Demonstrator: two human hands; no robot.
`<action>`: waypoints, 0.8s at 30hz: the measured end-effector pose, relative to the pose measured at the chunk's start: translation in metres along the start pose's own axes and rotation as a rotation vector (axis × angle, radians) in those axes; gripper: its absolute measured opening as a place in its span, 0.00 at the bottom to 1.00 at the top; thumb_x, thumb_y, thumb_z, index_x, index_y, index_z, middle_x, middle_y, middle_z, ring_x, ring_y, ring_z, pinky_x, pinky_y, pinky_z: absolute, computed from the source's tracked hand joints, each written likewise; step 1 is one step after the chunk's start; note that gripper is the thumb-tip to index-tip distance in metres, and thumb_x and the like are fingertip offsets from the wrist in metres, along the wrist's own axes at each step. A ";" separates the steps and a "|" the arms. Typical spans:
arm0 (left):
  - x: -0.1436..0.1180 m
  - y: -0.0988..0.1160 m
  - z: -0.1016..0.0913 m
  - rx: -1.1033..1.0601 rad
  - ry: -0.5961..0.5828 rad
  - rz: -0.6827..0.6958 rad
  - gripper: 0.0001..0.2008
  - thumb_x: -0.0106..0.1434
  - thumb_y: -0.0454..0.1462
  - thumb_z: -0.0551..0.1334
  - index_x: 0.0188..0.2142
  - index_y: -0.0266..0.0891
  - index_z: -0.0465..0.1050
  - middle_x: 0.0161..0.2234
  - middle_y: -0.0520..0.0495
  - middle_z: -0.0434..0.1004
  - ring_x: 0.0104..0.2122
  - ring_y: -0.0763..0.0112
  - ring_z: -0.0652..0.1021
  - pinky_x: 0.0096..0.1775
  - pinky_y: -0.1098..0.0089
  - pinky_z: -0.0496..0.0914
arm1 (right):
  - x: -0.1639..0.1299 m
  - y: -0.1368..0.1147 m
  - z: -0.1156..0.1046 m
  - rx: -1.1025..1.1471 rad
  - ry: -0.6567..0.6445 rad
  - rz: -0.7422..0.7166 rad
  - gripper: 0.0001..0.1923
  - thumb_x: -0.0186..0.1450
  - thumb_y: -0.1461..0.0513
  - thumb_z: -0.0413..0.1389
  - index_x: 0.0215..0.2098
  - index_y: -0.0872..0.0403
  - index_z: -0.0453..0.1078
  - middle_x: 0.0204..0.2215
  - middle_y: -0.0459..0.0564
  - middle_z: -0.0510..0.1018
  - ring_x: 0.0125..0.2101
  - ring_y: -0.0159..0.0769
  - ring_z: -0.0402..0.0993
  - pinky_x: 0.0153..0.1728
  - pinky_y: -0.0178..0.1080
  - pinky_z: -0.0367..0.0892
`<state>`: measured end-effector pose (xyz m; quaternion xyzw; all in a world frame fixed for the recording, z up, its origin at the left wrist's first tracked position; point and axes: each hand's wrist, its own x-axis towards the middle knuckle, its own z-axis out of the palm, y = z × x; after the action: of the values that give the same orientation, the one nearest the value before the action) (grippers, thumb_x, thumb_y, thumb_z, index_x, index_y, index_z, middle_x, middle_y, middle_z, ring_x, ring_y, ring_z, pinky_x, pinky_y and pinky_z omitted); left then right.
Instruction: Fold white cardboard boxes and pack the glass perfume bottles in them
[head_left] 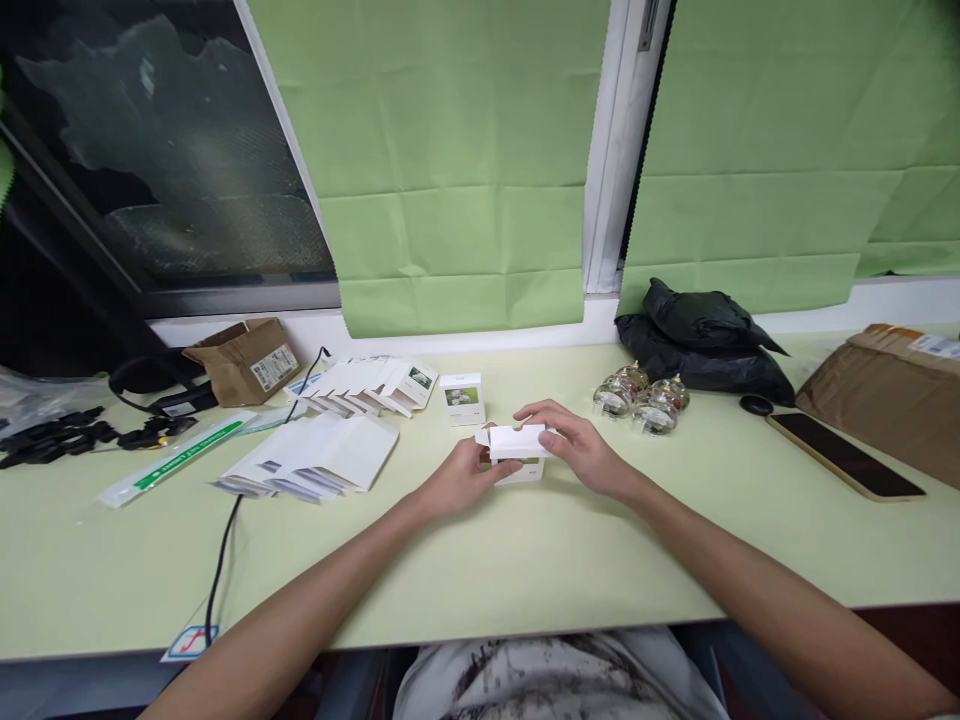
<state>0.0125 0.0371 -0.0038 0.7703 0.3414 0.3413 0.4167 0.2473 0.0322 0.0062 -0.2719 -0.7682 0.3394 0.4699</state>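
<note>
Between my hands, just above the table, is a small white box [519, 470] with a green picture on its front and its top flap showing. My left hand [463, 478] grips the box from the left, thumb across its front. My right hand [576, 446] has its thumb at the right end of the top and its fingers arched over the back edge, holding the box too. Behind it, a similar white box [463, 400] stands upright. On the left lie flattened white cartons [341, 452] in a fanned pile and a row of folded white boxes [367, 382].
Several ornate glass ornaments [656, 408] stand to the right, before black plastic bags [697, 345]. A phone [847, 455], a dark round object [756, 405] and a cardboard box [892, 390] are farther right. A small open carton [247, 362] and a black cable [223, 550] are on the left.
</note>
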 end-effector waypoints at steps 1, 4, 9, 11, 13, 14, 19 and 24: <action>0.000 0.000 0.000 -0.004 -0.003 -0.001 0.18 0.68 0.48 0.66 0.51 0.40 0.76 0.48 0.44 0.81 0.48 0.57 0.80 0.47 0.62 0.76 | 0.000 0.000 0.001 -0.011 0.005 -0.004 0.18 0.76 0.48 0.53 0.49 0.49 0.78 0.55 0.54 0.75 0.57 0.45 0.72 0.59 0.50 0.68; 0.000 0.000 -0.001 -0.005 -0.008 -0.018 0.20 0.68 0.47 0.67 0.54 0.40 0.75 0.50 0.43 0.81 0.50 0.56 0.80 0.48 0.61 0.75 | -0.002 -0.001 0.003 -0.083 0.059 -0.041 0.18 0.77 0.49 0.51 0.54 0.48 0.75 0.55 0.55 0.75 0.57 0.45 0.71 0.59 0.50 0.68; -0.001 -0.002 -0.003 0.049 0.040 -0.067 0.21 0.67 0.48 0.68 0.54 0.40 0.74 0.50 0.43 0.80 0.46 0.58 0.80 0.46 0.62 0.75 | -0.010 -0.001 0.007 -0.311 0.188 -0.186 0.19 0.77 0.51 0.50 0.60 0.47 0.70 0.57 0.57 0.72 0.60 0.50 0.68 0.61 0.55 0.66; -0.001 -0.004 -0.006 0.088 0.076 -0.041 0.20 0.67 0.48 0.67 0.54 0.40 0.72 0.49 0.44 0.80 0.43 0.61 0.80 0.44 0.64 0.75 | -0.013 0.000 0.007 -0.403 0.201 -0.240 0.18 0.76 0.51 0.51 0.59 0.46 0.70 0.58 0.57 0.72 0.60 0.51 0.67 0.61 0.56 0.65; -0.003 -0.006 -0.009 0.129 0.107 -0.003 0.21 0.68 0.48 0.66 0.56 0.42 0.69 0.48 0.45 0.78 0.42 0.63 0.79 0.42 0.65 0.74 | -0.014 0.001 0.007 -0.478 0.177 -0.274 0.16 0.75 0.53 0.53 0.59 0.46 0.70 0.58 0.56 0.72 0.59 0.52 0.67 0.60 0.57 0.65; -0.003 -0.007 -0.010 0.153 0.124 0.012 0.22 0.68 0.48 0.66 0.57 0.44 0.67 0.49 0.45 0.77 0.41 0.64 0.78 0.41 0.65 0.74 | -0.015 0.001 0.006 -0.504 0.160 -0.283 0.15 0.75 0.54 0.54 0.58 0.45 0.71 0.58 0.56 0.73 0.59 0.51 0.67 0.59 0.57 0.65; -0.004 -0.019 -0.013 0.224 0.211 0.111 0.24 0.68 0.46 0.68 0.57 0.47 0.61 0.55 0.44 0.69 0.41 0.67 0.75 0.42 0.65 0.73 | -0.013 0.001 0.006 -0.509 0.140 -0.264 0.13 0.74 0.56 0.55 0.56 0.46 0.72 0.54 0.54 0.76 0.56 0.50 0.69 0.57 0.56 0.67; -0.001 -0.027 -0.015 0.144 0.324 0.259 0.24 0.66 0.42 0.70 0.49 0.47 0.54 0.51 0.46 0.66 0.41 0.69 0.74 0.41 0.66 0.73 | -0.011 0.000 0.007 -0.497 0.142 -0.263 0.13 0.73 0.57 0.57 0.55 0.47 0.73 0.54 0.55 0.77 0.56 0.50 0.69 0.57 0.55 0.66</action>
<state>-0.0070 0.0541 -0.0216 0.7706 0.3255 0.4860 0.2533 0.2460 0.0223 -0.0021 -0.2997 -0.8217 0.0570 0.4813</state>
